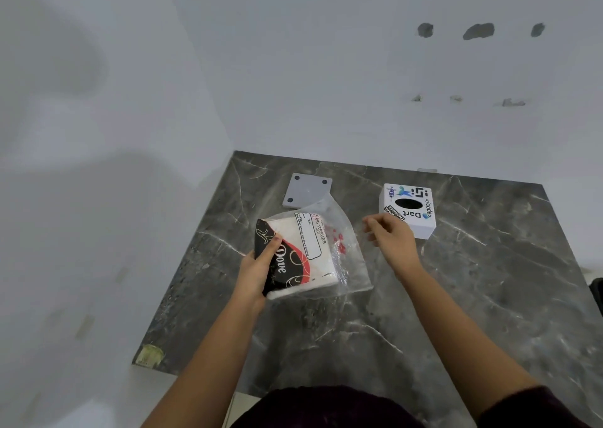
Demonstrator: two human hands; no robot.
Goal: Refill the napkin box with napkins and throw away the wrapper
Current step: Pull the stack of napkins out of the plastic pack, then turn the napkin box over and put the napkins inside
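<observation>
The left hand is clamped on the near-left end of the napkin pack, which sits tilted on the dark marbled surface with its clear wrapper flaring open toward the right. The right hand hovers just right of that loose wrapper, fingers loosely curled and holding nothing. The white napkin box stands just behind it, with a grey square lid lying farther left.

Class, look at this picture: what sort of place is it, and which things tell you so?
Probably a plain room at home or in an office, at a tabletop in a corner. Clues: the dark marble-look table, bare white walls with patched holes, and a stickered napkin box beside a tissue pack.
</observation>
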